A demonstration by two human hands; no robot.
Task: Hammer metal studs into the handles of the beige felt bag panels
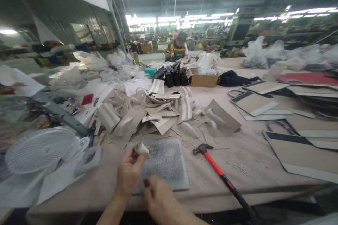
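My left hand [129,170] is closed around a short white cylinder [141,148] with a greyed, rough end; its exact kind is unclear. Below and right of it, my right hand [160,197] is curled over the near edge of a grey speckled slab [169,165]. Its fingers are bent and slightly blurred, and whatever they may hold is hidden. To the right of the slab lies a claw hammer [215,163] with a red and black handle. Beyond the slab is a heap of beige flat pieces with white strips and loops [158,112].
Bag panels with dark edges [298,151] are stacked at the right. A white fan [39,151] lies at the left beside a metal post [60,112]. Farther back are a cardboard box [203,79], black items [175,77] and plastic bags. A person [178,49] sits across the table.
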